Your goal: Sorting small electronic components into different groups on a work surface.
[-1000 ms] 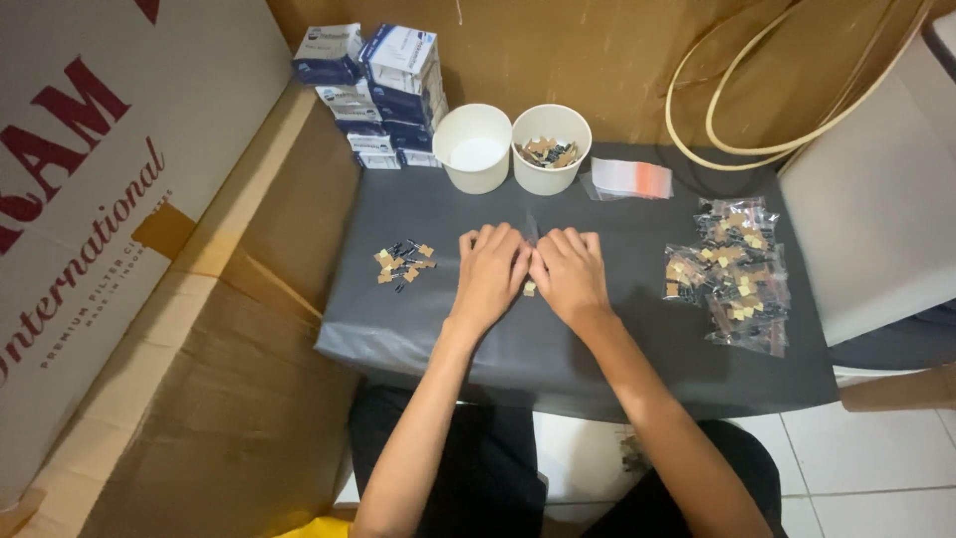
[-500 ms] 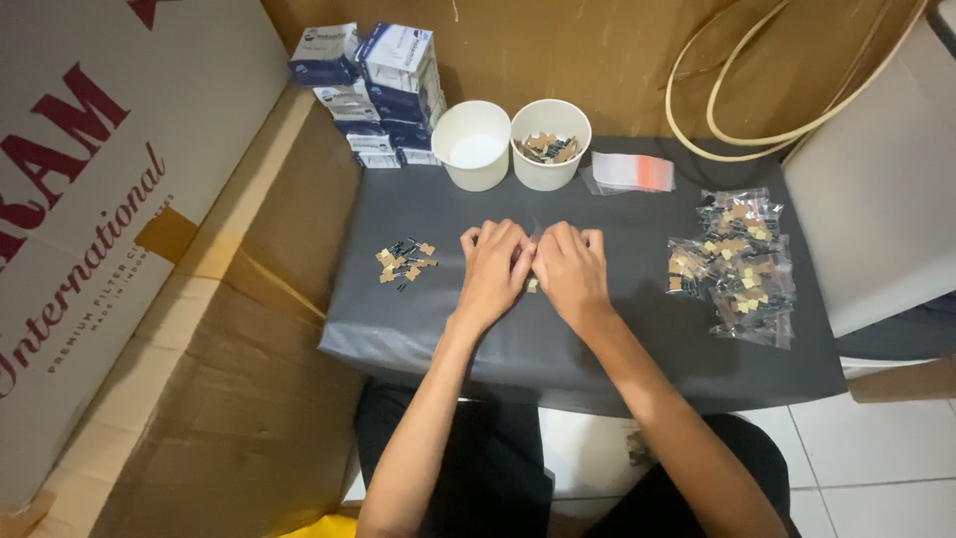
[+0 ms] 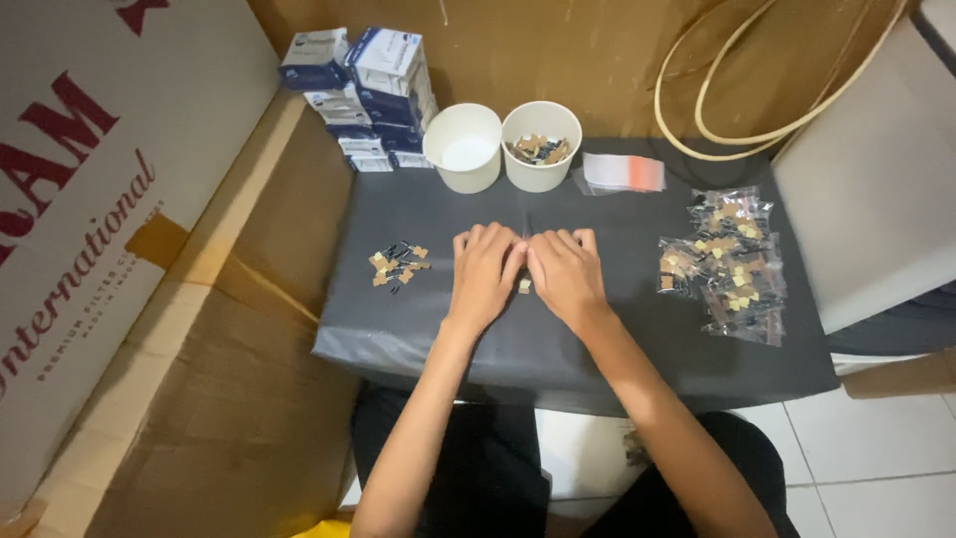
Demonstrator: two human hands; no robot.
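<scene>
My left hand (image 3: 485, 271) and my right hand (image 3: 567, 275) rest side by side, palms down, on the dark grey table cover (image 3: 597, 349), fingertips almost touching. A small tan piece (image 3: 524, 286) lies between them at the thumbs; whether either hand pinches it is hidden. A small heap of tan and black parts (image 3: 397, 265) lies to the left of my left hand. Several clear bags of the same parts (image 3: 730, 264) lie to the right of my right hand.
Two white cups stand at the back: an empty one (image 3: 462, 147) and one holding parts (image 3: 541, 145). A stack of clear sleeves with an orange strip (image 3: 622, 172) lies beside them. Blue-white small boxes (image 3: 358, 90) are stacked back left. Big cardboard boxes (image 3: 119, 229) stand left; a white chair (image 3: 866, 189) right.
Both hands stay together at the table's middle; only the fingers shift slightly. The camera view has drifted a little.
</scene>
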